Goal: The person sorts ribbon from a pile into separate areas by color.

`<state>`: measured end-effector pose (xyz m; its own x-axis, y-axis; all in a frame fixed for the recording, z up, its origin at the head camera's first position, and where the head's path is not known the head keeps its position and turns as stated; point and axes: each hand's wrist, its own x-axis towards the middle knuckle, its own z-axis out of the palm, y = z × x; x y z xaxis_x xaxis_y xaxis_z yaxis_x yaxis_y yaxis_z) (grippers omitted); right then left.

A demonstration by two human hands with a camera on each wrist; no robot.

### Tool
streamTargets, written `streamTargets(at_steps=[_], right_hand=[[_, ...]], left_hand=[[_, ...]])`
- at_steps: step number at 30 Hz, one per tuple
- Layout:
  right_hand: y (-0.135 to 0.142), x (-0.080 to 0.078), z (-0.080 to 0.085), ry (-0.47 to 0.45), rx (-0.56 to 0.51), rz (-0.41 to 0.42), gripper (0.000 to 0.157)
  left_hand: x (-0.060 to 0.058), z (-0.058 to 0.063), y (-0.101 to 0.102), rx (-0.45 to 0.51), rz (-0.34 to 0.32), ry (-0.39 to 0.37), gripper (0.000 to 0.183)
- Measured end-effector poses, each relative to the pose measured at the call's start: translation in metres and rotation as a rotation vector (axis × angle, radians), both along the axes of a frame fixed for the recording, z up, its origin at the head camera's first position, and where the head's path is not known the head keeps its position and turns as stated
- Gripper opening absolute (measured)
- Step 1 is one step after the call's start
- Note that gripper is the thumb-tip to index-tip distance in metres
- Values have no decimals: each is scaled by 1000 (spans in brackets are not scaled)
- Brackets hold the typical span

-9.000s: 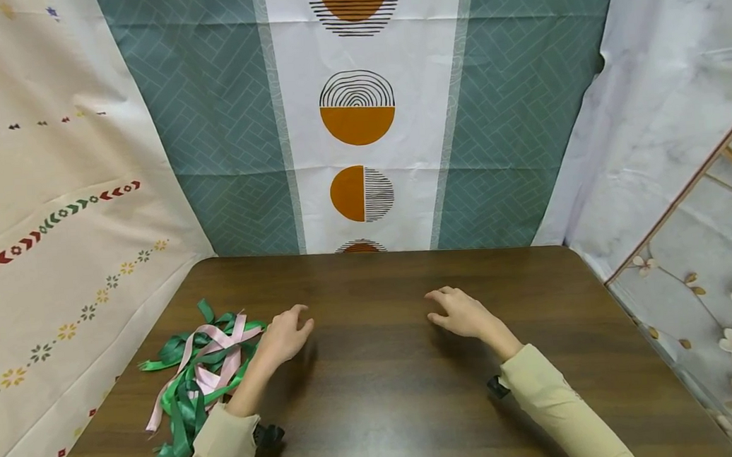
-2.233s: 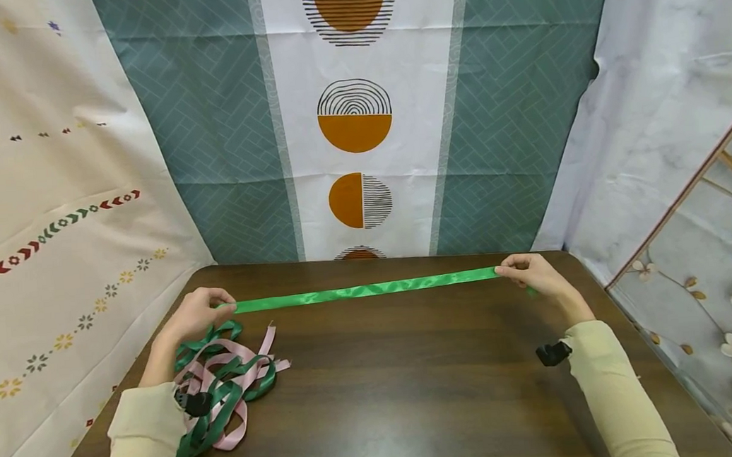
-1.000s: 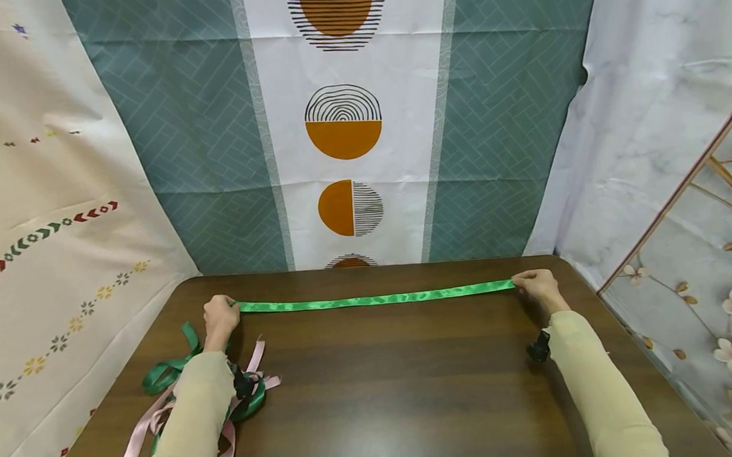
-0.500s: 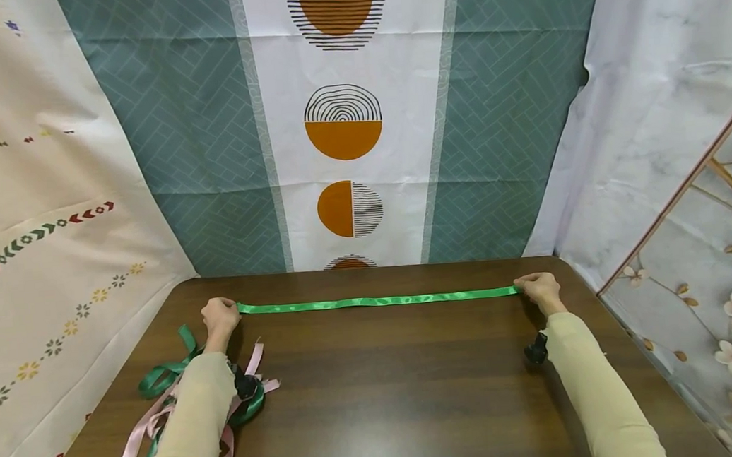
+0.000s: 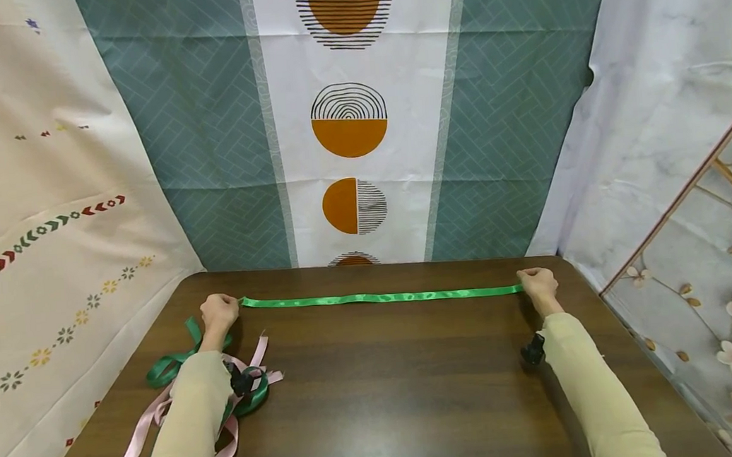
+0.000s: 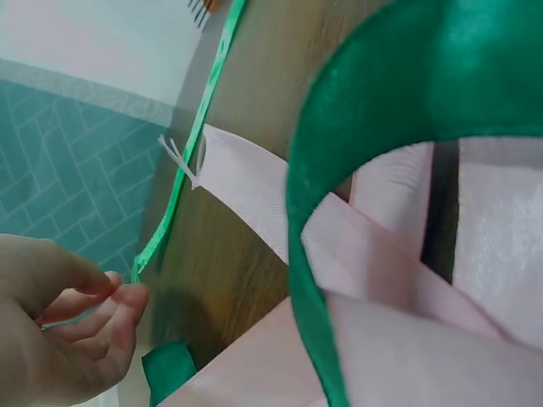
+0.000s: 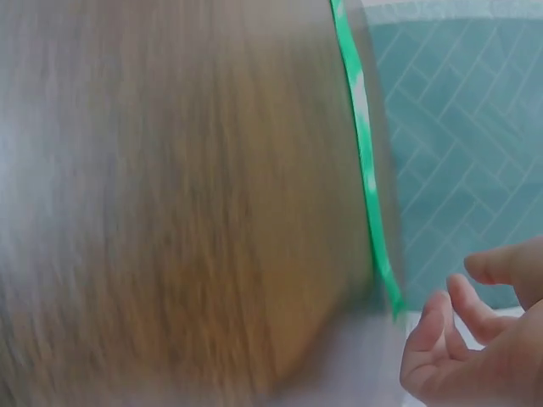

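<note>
A bright green satin ribbon (image 5: 380,298) stretches in a nearly straight line along the far part of the brown table. At its left end, my left hand (image 5: 219,313) has thumb and index fingertips together; in the left wrist view the ribbon (image 6: 197,136) runs up to those fingertips. My right hand (image 5: 539,288) is beside the other end. The right wrist view shows that ribbon end (image 7: 392,292) just outside the fingertips, with thumb and index apart and nothing between them. Beneath the left forearm lies a tangled pile of dark green ribbons (image 5: 162,370) and pink ribbons (image 5: 139,432).
The table (image 5: 383,383) has a patterned teal and white cloth (image 5: 355,208) hanging behind its far edge. A cream cloth (image 5: 57,278) hangs at left and a floral marbled cloth (image 5: 672,235) at right. Each wrist wears a small black device.
The bright green ribbon was picked out of the pile, stretched between both hands and lowered to the table's far part. In the last half second my right fingers have come off its end.
</note>
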<state>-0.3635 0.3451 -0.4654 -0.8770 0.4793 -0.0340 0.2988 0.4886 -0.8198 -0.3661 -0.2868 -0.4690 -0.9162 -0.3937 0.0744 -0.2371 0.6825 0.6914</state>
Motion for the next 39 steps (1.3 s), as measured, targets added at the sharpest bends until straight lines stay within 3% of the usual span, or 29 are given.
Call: streamTargets(at_steps=[9,16,22,31,35,39], right_hand=[[-18,-3,6,8,-130,-28,44],[-27,-5,7,42,-355,-55,40],[-34,-6,7,76,-436,-84,35],[-49,0,12,75,-543,-55,32],[-56,2,15,67,-548,-30,31],[-62,4,17,81,-532,9,25]], left_hand=[[6,8,3,32,-60,-77,34],[9,16,7,83,-73,-115,36],[11,23,14,140,-97,-92,34],[19,33,25,194,-136,-52,33],[22,34,29,251,-170,-37,34],[25,35,32,241,-196,-30,33]])
